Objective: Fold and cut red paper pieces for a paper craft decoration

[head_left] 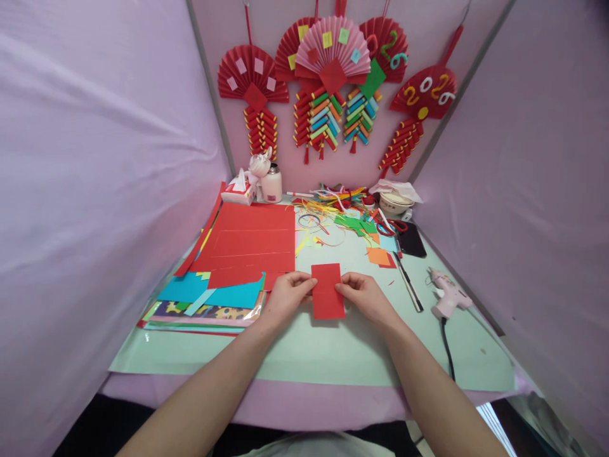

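Note:
A small red paper rectangle [327, 301] is held up between my two hands over the front middle of the table, with a faint crease across it. My left hand [291, 295] pinches its left edge, thumb in front and fingers behind. On the right edge, my right hand [362, 293] grips it the same way. Large red paper sheets [257, 235] lie to the left beyond my left hand, on a stack with blue paper [238, 297] and other coloured sheets.
A pink glue gun [450, 295] with its cord lies at the right, beside a black-and-white pen-like tool [408, 282] and a dark phone [412, 240]. Red-handled scissors [392, 227], paper scraps [354, 223] and a bowl [396, 203] are at the back. Paper fan decorations [333, 47] hang behind.

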The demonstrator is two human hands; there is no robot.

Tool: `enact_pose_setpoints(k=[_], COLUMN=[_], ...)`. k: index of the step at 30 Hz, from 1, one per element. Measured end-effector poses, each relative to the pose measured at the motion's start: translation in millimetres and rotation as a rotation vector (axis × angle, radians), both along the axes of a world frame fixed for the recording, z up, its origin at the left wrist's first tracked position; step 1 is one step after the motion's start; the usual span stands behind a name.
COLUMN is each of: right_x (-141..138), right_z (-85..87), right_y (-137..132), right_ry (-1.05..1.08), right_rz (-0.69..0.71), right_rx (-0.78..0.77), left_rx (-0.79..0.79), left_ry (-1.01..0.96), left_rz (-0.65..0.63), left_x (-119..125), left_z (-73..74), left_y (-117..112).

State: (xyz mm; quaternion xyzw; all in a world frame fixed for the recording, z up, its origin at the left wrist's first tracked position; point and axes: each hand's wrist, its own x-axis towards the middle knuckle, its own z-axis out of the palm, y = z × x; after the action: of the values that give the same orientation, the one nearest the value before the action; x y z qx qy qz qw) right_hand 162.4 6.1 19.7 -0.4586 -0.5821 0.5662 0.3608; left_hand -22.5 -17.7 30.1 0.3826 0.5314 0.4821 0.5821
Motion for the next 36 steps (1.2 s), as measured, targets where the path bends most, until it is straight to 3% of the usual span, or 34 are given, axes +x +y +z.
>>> enact_pose_setpoints(k=[12,22,29,36], right_x=[2,2,2,-2], right_z=[-2.5,-0.2,5.1,6.8], right_y=[1,0,0,-3], right_ry=[0.002,0.002,-0.012,0.065], right_rz=[0.012,0.018,-0.008,-0.032], right_rx=[0.01,0.011,0.019,0.059], left_rx=[0.042,0.142,0.139,0.255], left_ry=[0.019,0.136,0.131,0.156], left_rz=[-0.107,-0.119,-0.062,-0.02], left_x=[-5,-6,-6,-1], left_z=[-15.8,-12.3,-7.2,-7.9], left_y=[6,5,4,1])
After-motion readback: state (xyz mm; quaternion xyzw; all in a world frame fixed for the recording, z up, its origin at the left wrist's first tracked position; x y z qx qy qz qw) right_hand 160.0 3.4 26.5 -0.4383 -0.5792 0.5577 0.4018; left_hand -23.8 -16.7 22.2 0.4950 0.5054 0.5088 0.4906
